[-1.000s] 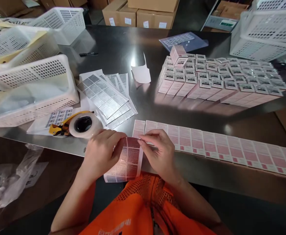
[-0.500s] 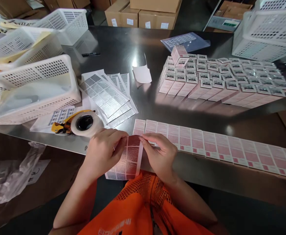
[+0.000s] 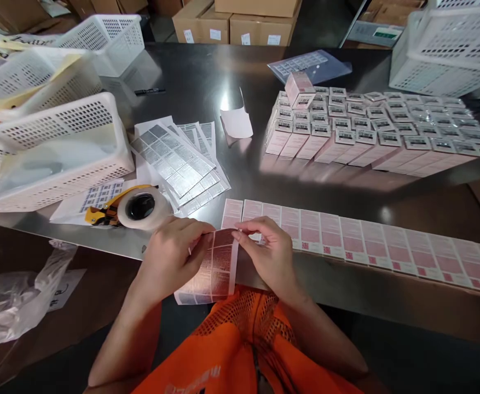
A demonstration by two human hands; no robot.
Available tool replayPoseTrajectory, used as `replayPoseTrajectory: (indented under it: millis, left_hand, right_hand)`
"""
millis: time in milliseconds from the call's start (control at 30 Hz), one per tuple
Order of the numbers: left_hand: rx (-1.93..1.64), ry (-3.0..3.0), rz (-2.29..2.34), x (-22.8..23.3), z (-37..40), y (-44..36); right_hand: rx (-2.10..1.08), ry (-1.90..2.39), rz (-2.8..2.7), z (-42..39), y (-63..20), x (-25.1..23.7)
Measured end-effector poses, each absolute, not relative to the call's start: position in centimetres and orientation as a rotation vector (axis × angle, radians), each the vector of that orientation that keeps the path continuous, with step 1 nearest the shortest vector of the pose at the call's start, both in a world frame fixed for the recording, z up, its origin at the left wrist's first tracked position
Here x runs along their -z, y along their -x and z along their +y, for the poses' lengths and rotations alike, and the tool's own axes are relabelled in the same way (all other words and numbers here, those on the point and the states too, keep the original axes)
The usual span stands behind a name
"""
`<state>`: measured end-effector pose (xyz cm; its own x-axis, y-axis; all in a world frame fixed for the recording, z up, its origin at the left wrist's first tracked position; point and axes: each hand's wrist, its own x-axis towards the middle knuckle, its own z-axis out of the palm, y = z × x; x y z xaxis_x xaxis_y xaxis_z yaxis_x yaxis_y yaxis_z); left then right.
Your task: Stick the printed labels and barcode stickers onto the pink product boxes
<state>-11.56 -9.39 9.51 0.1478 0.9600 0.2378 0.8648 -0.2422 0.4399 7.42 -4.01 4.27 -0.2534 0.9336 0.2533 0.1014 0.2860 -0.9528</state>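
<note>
A shiny sheet of stickers, marked off in rectangles, hangs over the table's front edge between my hands. My left hand is closed, pinching the sheet near its upper left corner. At the upper right corner my right hand pinches with thumb and forefinger; whether a sticker is lifted there is too small to tell. Just beyond the hands lies a row of small pink-and-white boxes, laid flat side by side and running off to the right. More sticker sheets lie fanned out behind my left hand.
A yellow tape dispenser lies left of my hands. White plastic baskets crowd the left side. Upright pink boxes stand packed together at the right, before a blue plastic folder. A pen and a white paper piece lie farther back.
My right hand's fingers have shifted slightly at the sheet's upper right corner. My left hand keeps its pinch, and the things on the table lie as before.
</note>
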Motion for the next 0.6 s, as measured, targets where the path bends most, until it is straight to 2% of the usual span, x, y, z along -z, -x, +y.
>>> replayPoseTrajectory:
  millis: [367, 467, 600]
  left_hand:
    - [-0.717, -2.156, 1.749, -9.25, -9.5, 11.72]
    - [-0.741, -2.136, 1.756, -9.32, -9.4, 11.66]
    - [-0.795, -2.087, 1.769, -9.66, -9.4, 11.68]
  right_hand:
    - [-1.197, 1.005, -1.636, -3.49, -7.91, -4.32]
    - [-1.082, 1.025, -1.657, -3.59, -7.69, -4.01]
    - [-0.768, 1.011, -1.69, -3.99, -6.99, -3.5]
